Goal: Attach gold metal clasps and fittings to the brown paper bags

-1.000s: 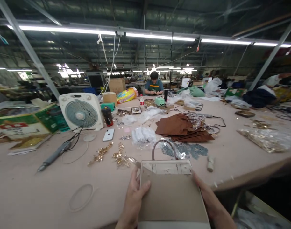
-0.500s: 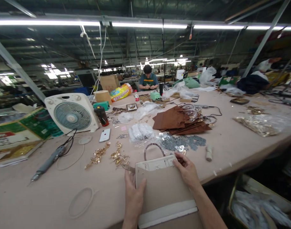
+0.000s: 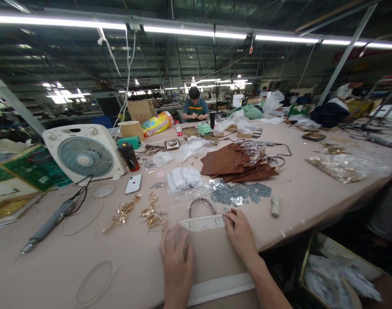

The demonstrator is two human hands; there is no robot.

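Observation:
An unfinished beige handbag (image 3: 212, 249) lies at the table's near edge, with pale strips across its top and lower part. Its curved handle (image 3: 202, 201), wrapped in clear film, stands out beyond the top edge. My left hand (image 3: 177, 262) is closed about the bag's upper left corner, fingers bent over the side; what lies under them is hidden. At the upper right corner, my right hand (image 3: 241, 236) grips the edge between thumb and fingers, a small dark tab showing by the fingertips. Gold-coloured fittings (image 3: 153, 213) and flat metal plates (image 3: 239, 193) lie beyond the bag.
Brown bag pieces (image 3: 237, 161) are stacked farther back. On the left are a box fan (image 3: 85, 154), an electric screwdriver (image 3: 49, 225) and a phone (image 3: 133, 184). A co-worker (image 3: 195, 107) sits across the table. A bin (image 3: 344, 274) stands below the right edge.
The camera view has shifted slightly. The bag's top edge has tipped lower and flatter. My left hand has moved from the side to over the corner; my right still grips its corner.

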